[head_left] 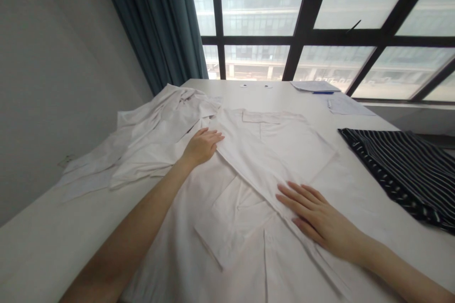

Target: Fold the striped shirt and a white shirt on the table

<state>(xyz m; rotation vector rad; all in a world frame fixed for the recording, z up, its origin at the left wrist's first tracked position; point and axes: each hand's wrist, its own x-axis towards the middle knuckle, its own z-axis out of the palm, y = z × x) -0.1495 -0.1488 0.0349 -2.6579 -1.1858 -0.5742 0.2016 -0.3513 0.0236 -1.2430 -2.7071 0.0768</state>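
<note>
A white garment (249, 161) with patch pockets lies spread over the table, a long folded edge running diagonally across it. On the upper part of that edge rests my left hand (203, 147), palm down, its fingers stretched out toward the right. Farther down, my right hand (314, 215) lies flat on the cloth beside the same edge, fingers extended. One pocket (231, 227) shows between my arms, with creased cloth around its top. Neither hand grips the fabric. The garment's near end runs out of view at the bottom.
A crumpled heap of white cloth (159, 123) lies at the left. Black-and-white striped fabric (408, 165) sits along the right edge. Papers (314, 86) with a blue pen (323, 93) lie at the back of the white table (227, 89), before the windows. A dark curtain (152, 19) hangs behind.
</note>
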